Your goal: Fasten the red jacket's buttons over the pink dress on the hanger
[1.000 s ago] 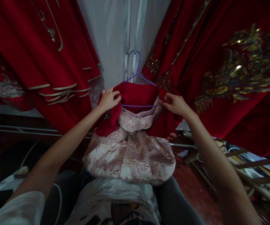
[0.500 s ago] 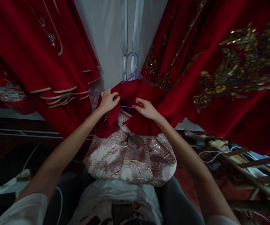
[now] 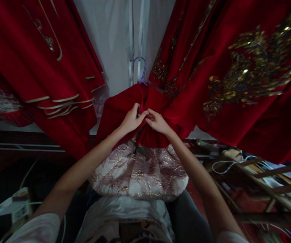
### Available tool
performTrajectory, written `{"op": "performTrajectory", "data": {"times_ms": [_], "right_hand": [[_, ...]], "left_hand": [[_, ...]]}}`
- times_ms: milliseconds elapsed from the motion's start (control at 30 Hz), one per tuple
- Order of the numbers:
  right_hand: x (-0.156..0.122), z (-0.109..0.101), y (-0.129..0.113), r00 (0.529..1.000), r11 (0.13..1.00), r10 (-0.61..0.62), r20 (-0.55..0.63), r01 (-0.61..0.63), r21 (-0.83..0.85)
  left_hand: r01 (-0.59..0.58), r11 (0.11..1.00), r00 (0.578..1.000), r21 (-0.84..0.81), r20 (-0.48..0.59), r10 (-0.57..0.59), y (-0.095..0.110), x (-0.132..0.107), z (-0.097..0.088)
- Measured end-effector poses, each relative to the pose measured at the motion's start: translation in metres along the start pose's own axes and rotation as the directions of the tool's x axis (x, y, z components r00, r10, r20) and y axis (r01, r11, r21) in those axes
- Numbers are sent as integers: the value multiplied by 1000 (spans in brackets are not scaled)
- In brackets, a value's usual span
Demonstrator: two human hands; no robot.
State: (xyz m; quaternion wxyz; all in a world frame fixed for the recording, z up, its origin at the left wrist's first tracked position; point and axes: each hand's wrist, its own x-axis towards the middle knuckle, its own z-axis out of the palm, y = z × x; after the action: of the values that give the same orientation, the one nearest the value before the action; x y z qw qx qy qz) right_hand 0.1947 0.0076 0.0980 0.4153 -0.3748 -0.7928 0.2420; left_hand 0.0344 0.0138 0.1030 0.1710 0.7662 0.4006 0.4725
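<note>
A short red jacket or cape (image 3: pixel 120 104) hangs on a purple hanger (image 3: pixel 143 69), over a pale brocade skirt (image 3: pixel 145 172) with a shiny pattern. My left hand (image 3: pixel 133 119) pinches the jacket's left front edge, near a small shiny spot that may be a fastener. Close against it, my right hand (image 3: pixel 157 121) pinches the other front edge. The fingertips of both hands almost meet at the middle of the front opening. What lies between them is too small to make out.
Red garments with pale trim (image 3: pixel 66 101) hang at the left; another with gold sequins (image 3: pixel 251 67) hangs at the right. White straps (image 3: pixel 140 30) run down behind the hanger. A power strip (image 3: pixel 21 209) lies lower left, a wooden rack (image 3: pixel 269 192) with cables lower right.
My left hand has moved right, drawing its jacket edge across to my right hand. The opening has closed, hiding the hanger's lower bar, and the left panel now lies spread out.
</note>
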Motion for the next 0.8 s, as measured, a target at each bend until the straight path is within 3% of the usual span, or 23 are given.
{"op": "performTrajectory", "data": {"times_ms": [100, 200, 267, 467, 567, 800], "right_hand": [[-7, 4, 0, 990, 1000, 10, -137, -8, 15], [-10, 6, -1, 951, 1000, 12, -309, -14, -5], [-10, 6, -3, 934, 1000, 13, -357, -17, -10], [-11, 9, -8, 969, 999, 8, -248, 4, 46], [-13, 12, -8, 976, 995, -1, -218, 22, 95], [-17, 12, 2, 978, 988, 10, -209, 22, 151]], "left_hand": [[63, 996, 997, -68, -38, -66, -15, -11, 4], [55, 995, 992, -89, -106, -65, -25, -19, 9], [52, 994, 990, -99, -128, -65, -27, -23, 12], [71, 949, 961, -308, -235, -148, -22, -26, 18], [95, 948, 970, -305, -184, -157, -23, -25, 19], [38, 980, 994, -196, -89, -57, -28, -24, 12]]}}
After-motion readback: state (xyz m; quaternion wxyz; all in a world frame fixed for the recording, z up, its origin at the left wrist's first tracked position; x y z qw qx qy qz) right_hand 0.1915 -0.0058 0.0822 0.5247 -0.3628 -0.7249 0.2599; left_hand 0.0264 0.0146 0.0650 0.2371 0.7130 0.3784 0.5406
